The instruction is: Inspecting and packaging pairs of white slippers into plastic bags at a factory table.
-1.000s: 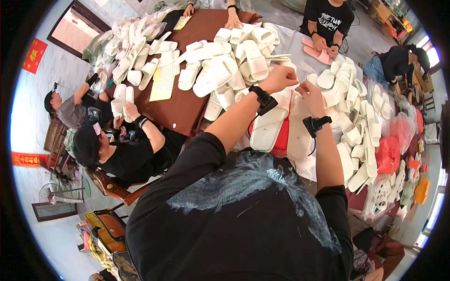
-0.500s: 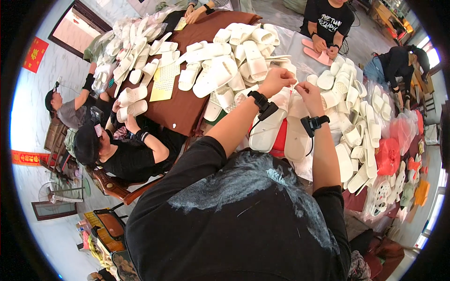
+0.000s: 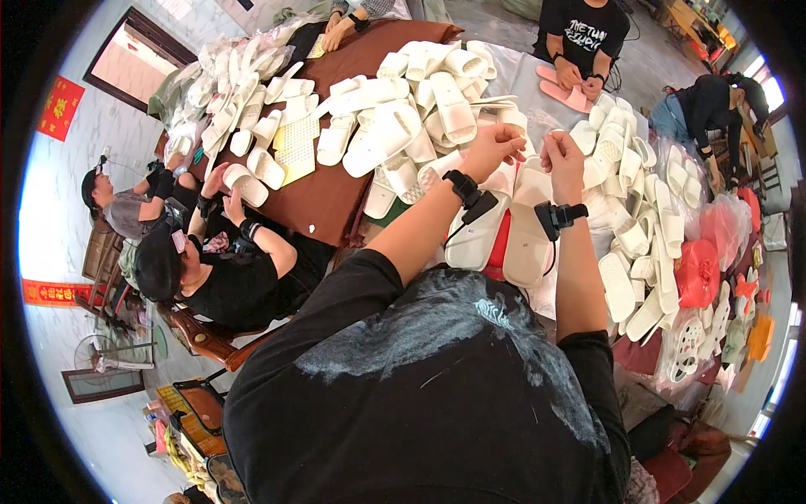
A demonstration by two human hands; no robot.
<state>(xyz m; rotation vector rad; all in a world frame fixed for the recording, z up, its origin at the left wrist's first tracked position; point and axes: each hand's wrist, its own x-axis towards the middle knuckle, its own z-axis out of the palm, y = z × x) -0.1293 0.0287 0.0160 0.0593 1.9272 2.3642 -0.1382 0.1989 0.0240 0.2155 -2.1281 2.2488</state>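
Over a pair of cream slide slippers, a left slipper and a right slipper, my two hands are raised a little apart. My left hand has its thumb and fingertips pinched together, and whatever is between them is too small to make out. Fingers curled to the thumb, my right hand is also closed, its contents hidden. A red surface shows between the two slippers. Ahead of my left hand lies a heap of cream slippers, and another heap spreads beyond my right hand.
A co-worker at the left handles a cream slipper beside a yellow dotted sheet on the brown cloth. Across the table, another person holds pink slippers. Red plastic bags lie at the right.
My hands have drawn farther apart, the right one moving right. The left co-worker, who held a pair of slippers, has one lying on the cloth and hands at the other.
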